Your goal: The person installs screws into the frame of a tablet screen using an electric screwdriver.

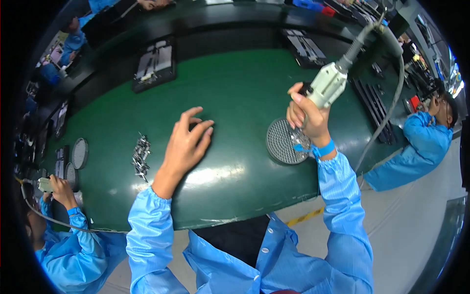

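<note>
Both forearms wear light blue smock sleeves with gathered elastic cuffs; left hand and right hand are bare. A blue wristband circles the right wrist.

We see a green bench, a heap of small metal parts on its left side, a dark tray at its far edge, round grey discs further left, co-workers in blue coats at either end.
</note>
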Tool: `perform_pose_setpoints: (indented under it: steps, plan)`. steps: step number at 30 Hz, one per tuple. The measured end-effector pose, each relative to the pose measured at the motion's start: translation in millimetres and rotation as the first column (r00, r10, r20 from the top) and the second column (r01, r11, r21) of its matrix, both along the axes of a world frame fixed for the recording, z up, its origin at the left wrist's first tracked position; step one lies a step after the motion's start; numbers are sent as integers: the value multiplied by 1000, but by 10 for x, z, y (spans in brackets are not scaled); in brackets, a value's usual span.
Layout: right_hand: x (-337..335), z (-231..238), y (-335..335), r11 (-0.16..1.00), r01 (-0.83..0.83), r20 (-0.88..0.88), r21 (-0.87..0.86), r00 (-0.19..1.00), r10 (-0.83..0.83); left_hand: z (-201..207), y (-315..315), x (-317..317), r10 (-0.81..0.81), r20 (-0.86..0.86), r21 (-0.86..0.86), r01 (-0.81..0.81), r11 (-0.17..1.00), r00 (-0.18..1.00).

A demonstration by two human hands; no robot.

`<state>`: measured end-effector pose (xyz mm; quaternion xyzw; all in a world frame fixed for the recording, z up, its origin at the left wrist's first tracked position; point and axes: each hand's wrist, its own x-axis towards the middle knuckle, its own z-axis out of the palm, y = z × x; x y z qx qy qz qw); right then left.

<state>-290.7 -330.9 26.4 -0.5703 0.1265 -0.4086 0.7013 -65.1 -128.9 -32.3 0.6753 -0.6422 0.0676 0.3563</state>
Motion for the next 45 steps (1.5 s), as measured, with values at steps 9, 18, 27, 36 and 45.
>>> perform_pose_setpoints:
  steps: [9,18,27,36,45]
  plan:
    - [-90,37,16,1000,-13,-23,-15,1000,12,30,14,-59,17,8,-42,-17,999,1000]
    - [-35,62,40,999,-29,-43,-24,999,28,38,18,-10,25,-28,-51,-27,998,999]
    - [-70,87,26,1000,-30,-30,-6,999,30,46,29,-29,32,14,-110,-30,993,999]
    - [-82,64,17,1000,-23,-30,19,999,23,142,14,-10,52,59,-177,-40,983,997]
    - [-84,58,-6,1000,-1,-14,0,1000,1,77,-11,-23,24,133,-141,-5,990,991]
